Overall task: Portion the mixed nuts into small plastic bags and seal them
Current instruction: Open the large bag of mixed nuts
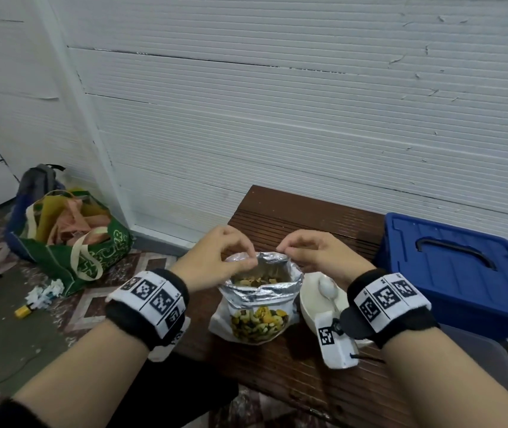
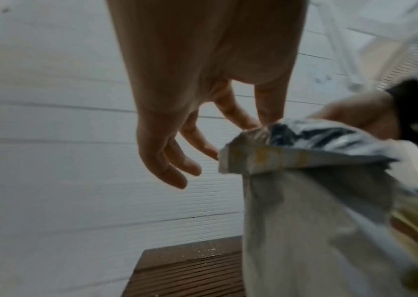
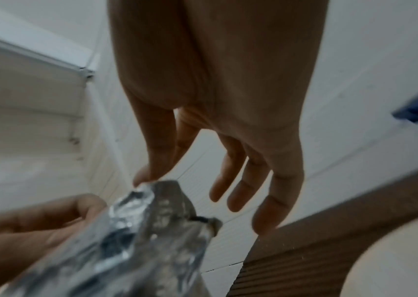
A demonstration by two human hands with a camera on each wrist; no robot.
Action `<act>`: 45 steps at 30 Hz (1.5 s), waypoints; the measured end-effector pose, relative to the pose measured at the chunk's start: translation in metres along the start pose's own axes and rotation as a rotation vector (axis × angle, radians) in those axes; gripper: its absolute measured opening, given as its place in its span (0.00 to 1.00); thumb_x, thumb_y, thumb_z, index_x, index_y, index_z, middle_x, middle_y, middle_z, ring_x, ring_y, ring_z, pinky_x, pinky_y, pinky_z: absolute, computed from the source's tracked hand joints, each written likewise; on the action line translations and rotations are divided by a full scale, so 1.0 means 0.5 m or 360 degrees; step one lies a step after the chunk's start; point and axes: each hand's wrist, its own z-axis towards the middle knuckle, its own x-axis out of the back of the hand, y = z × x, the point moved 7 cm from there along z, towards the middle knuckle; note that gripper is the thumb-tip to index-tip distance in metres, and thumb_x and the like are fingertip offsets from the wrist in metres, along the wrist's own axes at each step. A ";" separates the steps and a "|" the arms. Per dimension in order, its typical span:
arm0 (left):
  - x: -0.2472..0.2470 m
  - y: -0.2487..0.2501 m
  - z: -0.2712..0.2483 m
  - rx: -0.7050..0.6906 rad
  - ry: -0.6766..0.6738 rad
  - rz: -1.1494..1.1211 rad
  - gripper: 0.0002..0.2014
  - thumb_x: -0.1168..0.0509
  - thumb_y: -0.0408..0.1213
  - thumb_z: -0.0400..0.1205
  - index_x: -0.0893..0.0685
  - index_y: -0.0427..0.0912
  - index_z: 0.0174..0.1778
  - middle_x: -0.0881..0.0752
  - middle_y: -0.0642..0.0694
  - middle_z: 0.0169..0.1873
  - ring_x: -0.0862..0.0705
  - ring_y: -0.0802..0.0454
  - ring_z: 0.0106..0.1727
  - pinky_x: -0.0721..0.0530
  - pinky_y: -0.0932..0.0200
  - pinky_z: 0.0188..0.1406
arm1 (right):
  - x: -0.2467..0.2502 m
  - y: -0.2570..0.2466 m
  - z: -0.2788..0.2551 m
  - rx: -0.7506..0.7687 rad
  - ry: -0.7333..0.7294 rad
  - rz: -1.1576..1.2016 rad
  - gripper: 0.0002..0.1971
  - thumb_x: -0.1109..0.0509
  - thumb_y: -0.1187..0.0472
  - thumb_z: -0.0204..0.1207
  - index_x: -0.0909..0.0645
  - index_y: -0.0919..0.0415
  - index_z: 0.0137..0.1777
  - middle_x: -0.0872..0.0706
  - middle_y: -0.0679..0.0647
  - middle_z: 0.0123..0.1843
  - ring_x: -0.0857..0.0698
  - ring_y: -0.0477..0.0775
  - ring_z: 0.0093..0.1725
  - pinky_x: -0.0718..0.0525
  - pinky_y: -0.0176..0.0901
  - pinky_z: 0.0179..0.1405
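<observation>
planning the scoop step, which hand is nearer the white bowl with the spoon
Right. The right hand pinches the nut bag's rim just above and behind the white bowl; the left hand pinches the rim on the bag's far side from the bowl.

A makeshift corner of a home or storeroom, not a proper kitchen: white ribbed wall panels with scuffs, a patterned tile floor littered with crumpled paper scraps, a stuffed green fabric shopping bag, a blue plastic lidded storage box, and a low dark-brown slatted wooden worktop.
</observation>
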 end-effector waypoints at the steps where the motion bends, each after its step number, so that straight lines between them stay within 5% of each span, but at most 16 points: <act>1: -0.008 0.004 -0.010 -0.0007 -0.0113 0.0214 0.03 0.28 0.51 0.76 0.16 0.62 0.40 0.25 0.57 0.61 0.27 0.58 0.66 0.27 0.54 0.67 | -0.006 -0.007 -0.002 0.0022 -0.0075 -0.0262 0.06 0.30 0.65 0.78 0.12 0.54 0.45 0.13 0.47 0.41 0.19 0.47 0.40 0.20 0.43 0.44; 3: -0.013 -0.001 -0.025 0.0106 -0.0279 0.0602 0.08 0.30 0.62 0.73 0.14 0.66 0.43 0.27 0.59 0.65 0.31 0.56 0.70 0.32 0.44 0.73 | -0.020 -0.010 -0.006 -0.0025 -0.0178 -0.0843 0.03 0.26 0.56 0.75 0.11 0.48 0.46 0.14 0.44 0.46 0.18 0.46 0.50 0.21 0.44 0.53; 6: -0.001 -0.010 -0.035 0.0326 -0.0395 0.0896 0.28 0.34 0.73 0.68 0.21 0.70 0.64 0.31 0.56 0.68 0.34 0.50 0.72 0.34 0.42 0.74 | -0.023 -0.003 -0.023 -0.0306 -0.0222 -0.1495 0.16 0.25 0.42 0.69 0.19 0.36 0.58 0.27 0.50 0.60 0.30 0.55 0.66 0.25 0.60 0.67; 9: -0.003 -0.013 -0.034 0.0425 -0.0485 0.0961 0.39 0.30 0.73 0.64 0.32 0.71 0.72 0.34 0.50 0.70 0.36 0.44 0.74 0.33 0.40 0.73 | -0.028 -0.012 -0.037 -0.0409 -0.0306 -0.1647 0.28 0.26 0.37 0.68 0.28 0.34 0.68 0.32 0.54 0.64 0.31 0.60 0.68 0.25 0.61 0.68; 12: -0.012 -0.016 -0.032 0.0469 -0.0570 0.0818 0.43 0.26 0.67 0.64 0.33 0.64 0.74 0.33 0.47 0.67 0.33 0.45 0.72 0.28 0.44 0.72 | -0.040 -0.018 -0.038 -0.0312 -0.0373 -0.1546 0.29 0.26 0.39 0.69 0.28 0.39 0.70 0.29 0.53 0.62 0.24 0.56 0.61 0.21 0.51 0.63; 14: -0.013 -0.008 -0.032 0.0438 -0.0552 0.0664 0.40 0.25 0.64 0.66 0.29 0.58 0.73 0.29 0.49 0.65 0.27 0.50 0.67 0.24 0.52 0.67 | -0.038 -0.018 -0.038 -0.0250 -0.0297 -0.1228 0.21 0.26 0.43 0.72 0.22 0.45 0.63 0.21 0.48 0.55 0.20 0.49 0.52 0.17 0.45 0.49; 17: -0.004 -0.002 -0.027 0.0355 -0.0384 0.0535 0.27 0.29 0.56 0.77 0.23 0.54 0.71 0.21 0.53 0.58 0.21 0.57 0.52 0.24 0.64 0.48 | -0.026 -0.017 -0.041 -0.0246 -0.0101 -0.0888 0.05 0.30 0.56 0.78 0.19 0.50 0.52 0.13 0.54 0.47 0.12 0.50 0.38 0.10 0.46 0.34; 22: -0.002 -0.009 -0.018 0.0349 -0.0350 0.0492 0.24 0.28 0.41 0.78 0.23 0.53 0.71 0.23 0.55 0.55 0.24 0.58 0.47 0.27 0.67 0.48 | -0.028 -0.018 -0.030 -0.0278 -0.0028 -0.0927 0.15 0.40 0.74 0.76 0.21 0.53 0.51 0.17 0.58 0.49 0.09 0.58 0.37 0.10 0.48 0.29; 25: 0.001 -0.001 -0.014 0.0268 -0.0297 0.0457 0.20 0.26 0.45 0.76 0.18 0.53 0.64 0.23 0.59 0.54 0.24 0.60 0.52 0.28 0.66 0.51 | -0.025 -0.019 -0.031 -0.0256 0.0036 -0.0871 0.12 0.38 0.71 0.75 0.22 0.53 0.51 0.20 0.53 0.48 0.10 0.61 0.39 0.10 0.51 0.29; 28: 0.005 0.004 -0.010 0.0125 -0.0155 0.0278 0.12 0.26 0.43 0.77 0.15 0.55 0.55 0.16 0.59 0.54 0.19 0.59 0.54 0.24 0.69 0.50 | -0.021 -0.022 -0.039 -0.0208 0.0103 -0.0619 0.10 0.32 0.65 0.75 0.25 0.53 0.54 0.15 0.62 0.47 0.10 0.65 0.41 0.10 0.53 0.30; 31: 0.006 -0.006 -0.001 0.0087 -0.0006 0.0189 0.10 0.31 0.34 0.81 0.15 0.56 0.50 0.13 0.53 0.52 0.16 0.59 0.37 0.18 0.65 0.37 | -0.018 -0.023 -0.034 -0.0163 0.0194 -0.0514 0.14 0.30 0.67 0.75 0.27 0.52 0.55 0.14 0.69 0.46 0.11 0.67 0.41 0.10 0.59 0.35; 33: 0.014 -0.014 0.003 0.0107 0.0110 0.0148 0.13 0.38 0.27 0.83 0.15 0.53 0.46 0.14 0.49 0.49 0.24 0.65 0.20 0.26 0.69 0.21 | -0.017 -0.023 -0.026 -0.0132 0.0260 -0.0445 0.14 0.30 0.67 0.76 0.26 0.52 0.56 0.14 0.66 0.44 0.11 0.66 0.38 0.10 0.61 0.37; 39: 0.032 -0.029 0.001 0.0131 0.0166 0.0124 0.17 0.42 0.23 0.83 0.14 0.50 0.47 0.13 0.45 0.53 0.29 0.63 0.13 0.32 0.71 0.16 | -0.005 -0.032 0.007 0.0000 0.0476 -0.0273 0.13 0.29 0.69 0.75 0.23 0.57 0.56 0.17 0.53 0.35 0.17 0.42 0.23 0.22 0.31 0.19; 43: 0.031 -0.041 0.014 0.0139 0.0211 0.0163 0.16 0.41 0.27 0.83 0.13 0.50 0.55 0.12 0.45 0.53 0.28 0.62 0.16 0.30 0.72 0.18 | 0.004 -0.006 0.010 -0.0036 0.0593 -0.0313 0.08 0.28 0.59 0.77 0.21 0.55 0.55 0.15 0.54 0.42 0.15 0.51 0.36 0.17 0.34 0.23; 45: 0.025 -0.041 0.020 0.0105 0.0208 0.0209 0.13 0.39 0.32 0.84 0.13 0.52 0.58 0.11 0.47 0.51 0.24 0.58 0.22 0.26 0.69 0.23 | 0.019 0.022 -0.002 -0.0150 0.0617 -0.0440 0.11 0.31 0.49 0.78 0.19 0.55 0.54 0.15 0.53 0.48 0.14 0.52 0.44 0.13 0.43 0.33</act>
